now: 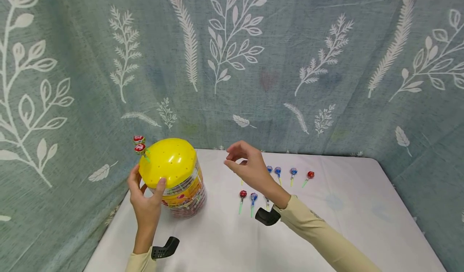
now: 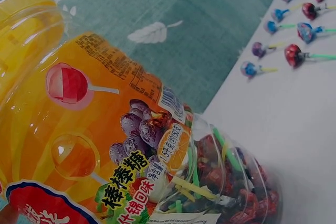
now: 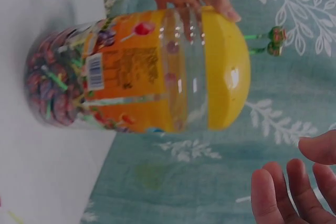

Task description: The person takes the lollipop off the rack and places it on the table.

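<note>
A large clear jar (image 1: pixel 185 195) of lollipops, with an orange printed label (image 2: pixel 79 124) and a domed yellow lid (image 1: pixel 170 159), stands at the left of the table. My left hand (image 1: pixel 146 203) grips it from the left side, thumb at the lid's front edge. Two red-and-green wrapped lollipops (image 1: pixel 139 148) poke up by their sticks from the lid's far left. Right of the jar, my right hand (image 1: pixel 250 167) hovers above the table, fingers loosely bent and thumb apart from them in the right wrist view, holding nothing.
Loose lollipops lie in rows on the white table (image 1: pixel 217 239), among them a red one (image 1: pixel 310 175) and a blue one (image 1: pixel 253 197). My right forearm overlaps some of them. A patterned green curtain (image 1: pixel 268 82) hangs close behind the table.
</note>
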`<state>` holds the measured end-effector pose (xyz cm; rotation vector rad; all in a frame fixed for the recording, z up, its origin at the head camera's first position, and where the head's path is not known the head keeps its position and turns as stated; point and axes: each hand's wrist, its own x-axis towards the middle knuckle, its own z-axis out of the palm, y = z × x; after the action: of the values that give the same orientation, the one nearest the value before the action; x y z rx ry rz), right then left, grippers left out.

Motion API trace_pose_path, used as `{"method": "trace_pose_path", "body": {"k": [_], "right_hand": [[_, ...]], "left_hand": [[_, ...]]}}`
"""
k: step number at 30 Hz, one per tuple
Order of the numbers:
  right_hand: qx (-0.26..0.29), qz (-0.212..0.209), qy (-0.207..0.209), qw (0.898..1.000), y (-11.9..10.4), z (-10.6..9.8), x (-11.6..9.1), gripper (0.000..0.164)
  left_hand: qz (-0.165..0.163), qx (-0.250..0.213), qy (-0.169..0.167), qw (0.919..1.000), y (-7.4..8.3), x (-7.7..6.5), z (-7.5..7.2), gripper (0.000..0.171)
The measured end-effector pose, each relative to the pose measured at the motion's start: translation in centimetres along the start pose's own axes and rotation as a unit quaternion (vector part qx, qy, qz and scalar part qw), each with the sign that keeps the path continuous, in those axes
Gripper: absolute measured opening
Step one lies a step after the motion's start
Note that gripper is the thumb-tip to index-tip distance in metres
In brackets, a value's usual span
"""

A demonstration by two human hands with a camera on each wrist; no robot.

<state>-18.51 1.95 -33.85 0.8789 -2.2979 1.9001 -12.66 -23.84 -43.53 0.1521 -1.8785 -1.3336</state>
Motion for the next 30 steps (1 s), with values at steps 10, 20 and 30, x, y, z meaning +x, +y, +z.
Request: {"method": "trace_pose_path", "body": {"k": [10,20,30], "right_hand": [[0.002,-0.055,-0.015,0.998,-2.2,2.2,1.7,0.019],[-0.014,-0.090,-0.038,0.995,-0.4,5.4,4.7,0.023],[-0.028,-0.084,-0.066,0.994,-1.0,9.2,6.8,0.026]], "left_hand": [[-0.003,-0.001,0.000,1.0000,0.2,0.1,0.1,0.070],[-0.008,0.002,0.003,1.0000,0.3,0.1,0.1,0.070],[-0.015,0.006,0.000,0.9999,-3.0,0.3,-0.1,0.073]]}}
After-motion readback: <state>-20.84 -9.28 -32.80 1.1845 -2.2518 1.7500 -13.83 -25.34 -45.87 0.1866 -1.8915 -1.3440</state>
